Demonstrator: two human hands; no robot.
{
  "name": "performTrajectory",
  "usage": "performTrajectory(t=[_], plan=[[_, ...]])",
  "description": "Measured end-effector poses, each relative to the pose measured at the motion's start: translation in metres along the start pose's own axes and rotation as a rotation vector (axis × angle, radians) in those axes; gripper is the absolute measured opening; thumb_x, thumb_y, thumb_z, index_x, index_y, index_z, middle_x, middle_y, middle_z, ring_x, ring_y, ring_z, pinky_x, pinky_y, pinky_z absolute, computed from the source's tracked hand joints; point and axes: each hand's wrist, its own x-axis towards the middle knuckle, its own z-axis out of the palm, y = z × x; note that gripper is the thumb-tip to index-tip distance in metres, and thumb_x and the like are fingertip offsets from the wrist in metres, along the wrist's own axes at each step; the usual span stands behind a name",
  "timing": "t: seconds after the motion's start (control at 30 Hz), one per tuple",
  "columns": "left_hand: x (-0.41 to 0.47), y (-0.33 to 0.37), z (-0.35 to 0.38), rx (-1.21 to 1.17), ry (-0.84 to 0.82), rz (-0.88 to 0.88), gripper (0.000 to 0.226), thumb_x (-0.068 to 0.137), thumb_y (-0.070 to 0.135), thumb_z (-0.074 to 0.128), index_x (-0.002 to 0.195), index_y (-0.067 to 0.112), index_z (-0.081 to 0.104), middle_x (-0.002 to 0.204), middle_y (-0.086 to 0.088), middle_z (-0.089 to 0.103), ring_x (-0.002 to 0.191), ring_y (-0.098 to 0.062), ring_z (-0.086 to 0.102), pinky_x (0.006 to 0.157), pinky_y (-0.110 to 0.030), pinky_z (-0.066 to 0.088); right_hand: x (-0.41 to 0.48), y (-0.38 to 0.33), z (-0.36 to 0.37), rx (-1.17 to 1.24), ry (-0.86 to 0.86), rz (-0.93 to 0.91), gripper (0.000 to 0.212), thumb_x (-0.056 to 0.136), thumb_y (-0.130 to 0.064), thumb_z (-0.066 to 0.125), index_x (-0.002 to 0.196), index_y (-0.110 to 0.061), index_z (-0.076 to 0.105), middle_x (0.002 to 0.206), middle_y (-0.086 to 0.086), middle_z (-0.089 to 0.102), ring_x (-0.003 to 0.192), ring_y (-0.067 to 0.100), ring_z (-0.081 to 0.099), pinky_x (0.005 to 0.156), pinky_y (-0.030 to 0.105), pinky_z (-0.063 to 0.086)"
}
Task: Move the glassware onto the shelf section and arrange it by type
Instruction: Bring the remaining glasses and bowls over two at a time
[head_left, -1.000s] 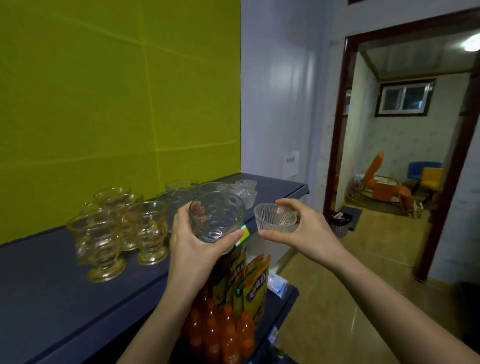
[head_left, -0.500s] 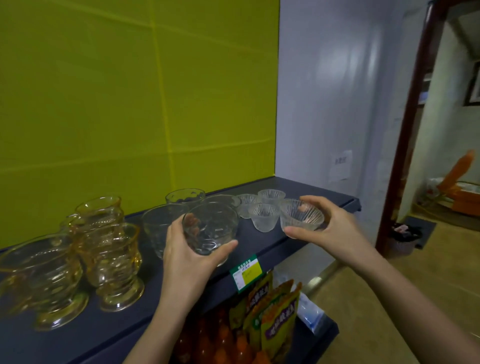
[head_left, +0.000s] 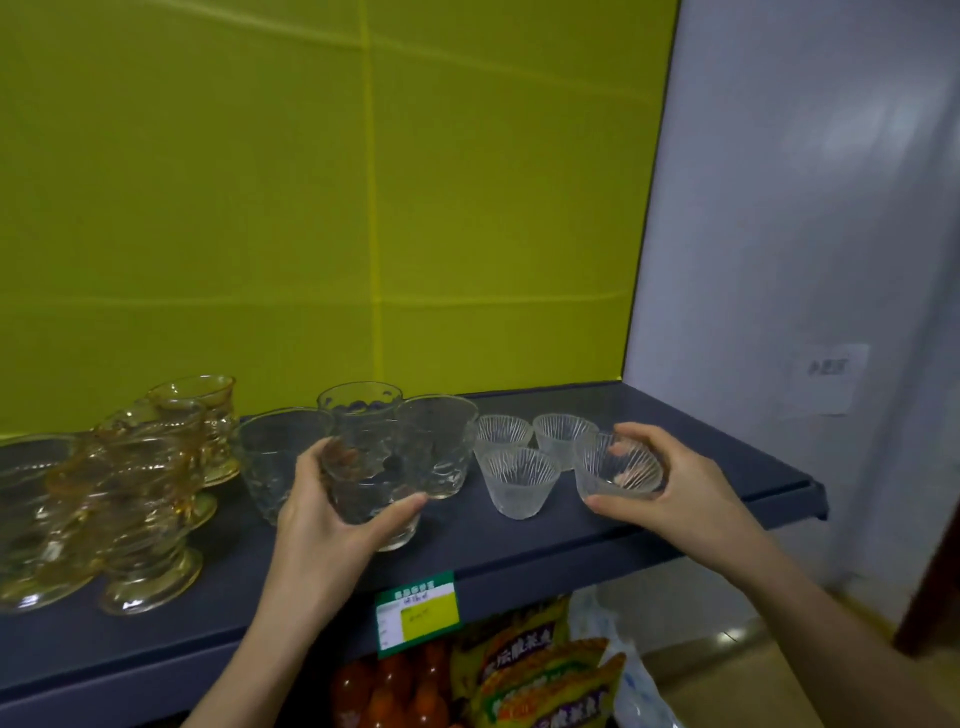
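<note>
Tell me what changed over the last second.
The left hand carried its tumbler, and the right hand its ribbed cup, from in front of the shelf in over it, each beside its own kind. Both hands keep their grip; nothing was released. The standing tumblers, ribbed cups and amber glasses stayed put.

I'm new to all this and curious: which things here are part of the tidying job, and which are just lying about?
Job: dimpled tumbler in left hand; ribbed cup in right hand; amber glasses, clear tumblers, small ribbed cups on the shelf.
Just there: price tag, snack packets, orange bottles, wall notice.
</note>
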Motion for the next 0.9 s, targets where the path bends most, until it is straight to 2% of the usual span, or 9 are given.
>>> performTrajectory(t=[0.2, 0.27, 0.37, 0.47, 0.57, 0.67, 0.8, 0.9], plan=[[0.002, -0.001, 0.012, 0.07, 0.075, -0.049, 0.093, 0.047, 0.043, 0.074, 0.125, 0.011, 0.036, 0.114, -0.005, 0.056, 0.108, -0.021, 0.054, 0.094, -0.034, 0.041, 0.02, 0.022, 0.0, 0.019, -0.096, -0.012, 0.071, 0.058, -0.041, 0.082, 0.12, -0.032, 0.047, 0.11, -0.014, 0.056, 0.113, 0.014, 0.053, 0.098, 0.037, 0.043], [0.001, 0.0, 0.015, 0.077, 0.095, -0.053, 0.088, 0.052, 0.037, 0.077, 0.126, 0.01, 0.036, 0.115, -0.004, 0.054, 0.108, -0.02, 0.054, 0.092, -0.032, 0.041, 0.023, 0.026, 0.001, 0.032, -0.115, -0.034, 0.071, 0.059, -0.04, 0.082, 0.12, -0.03, 0.049, 0.108, -0.016, 0.056, 0.113, 0.012, 0.053, 0.098, 0.034, 0.042], [-0.002, 0.004, 0.018, 0.119, 0.118, -0.057, 0.079, 0.062, 0.022, 0.08, 0.128, 0.009, 0.038, 0.113, 0.001, 0.051, 0.103, -0.014, 0.051, 0.086, -0.025, 0.035, 0.029, 0.032, 0.004, 0.036, -0.128, -0.091, 0.072, 0.059, -0.039, 0.083, 0.122, -0.029, 0.05, 0.116, -0.013, 0.053, 0.115, 0.01, 0.05, 0.097, 0.031, 0.041], [-0.006, 0.009, 0.018, 0.199, 0.14, -0.035, 0.083, 0.062, 0.025, 0.08, 0.131, 0.009, 0.037, 0.115, 0.002, 0.05, 0.105, -0.014, 0.05, 0.086, -0.026, 0.036, 0.034, 0.039, 0.009, 0.064, -0.141, -0.111, 0.074, 0.057, -0.041, 0.082, 0.123, -0.03, 0.049, 0.118, -0.011, 0.053, 0.115, 0.013, 0.052, 0.1, 0.036, 0.042], [-0.013, 0.012, 0.017, 0.268, 0.164, -0.013, 0.092, 0.061, 0.03, 0.079, 0.136, 0.01, 0.031, 0.126, 0.0, 0.045, 0.114, -0.012, 0.044, 0.095, -0.027, 0.035, 0.037, 0.044, 0.013, 0.134, -0.151, -0.095, 0.076, 0.054, -0.046, 0.082, 0.119, -0.034, 0.044, 0.117, -0.015, 0.051, 0.105, 0.017, 0.062, 0.096, 0.043, 0.047], [-0.027, 0.017, 0.017, 0.347, 0.22, 0.019, 0.094, 0.059, 0.039, 0.075, 0.136, 0.009, 0.031, 0.135, -0.007, 0.042, 0.124, -0.018, 0.042, 0.103, -0.034, 0.036, 0.037, 0.047, 0.015, 0.161, -0.144, -0.114, 0.07, 0.058, -0.044, 0.081, 0.114, -0.036, 0.04, 0.118, -0.012, 0.053, 0.086, 0.012, 0.067, 0.089, 0.04, 0.052], [-0.046, 0.033, 0.022, 0.417, 0.291, 0.152, 0.075, 0.064, 0.042, 0.068, 0.127, 0.012, 0.042, 0.12, 0.003, 0.048, 0.113, -0.013, 0.047, 0.094, -0.03, 0.038, 0.036, 0.05, 0.008, 0.148, -0.137, -0.153, 0.074, 0.056, -0.045, 0.082, 0.117, -0.035, 0.041, 0.119, -0.012, 0.054, 0.093, 0.006, 0.062, 0.085, 0.032, 0.054], [-0.046, 0.051, 0.024, 0.408, 0.233, 0.287, 0.05, 0.074, 0.051, 0.065, 0.112, 0.022, 0.051, 0.106, 0.013, 0.056, 0.099, 0.0, 0.053, 0.086, -0.013, 0.039, 0.038, 0.052, -0.01, 0.15, -0.188, -0.161, 0.07, 0.057, -0.045, 0.08, 0.117, -0.032, 0.047, 0.119, -0.015, 0.052, 0.103, 0.004, 0.056, 0.086, 0.023, 0.047]])
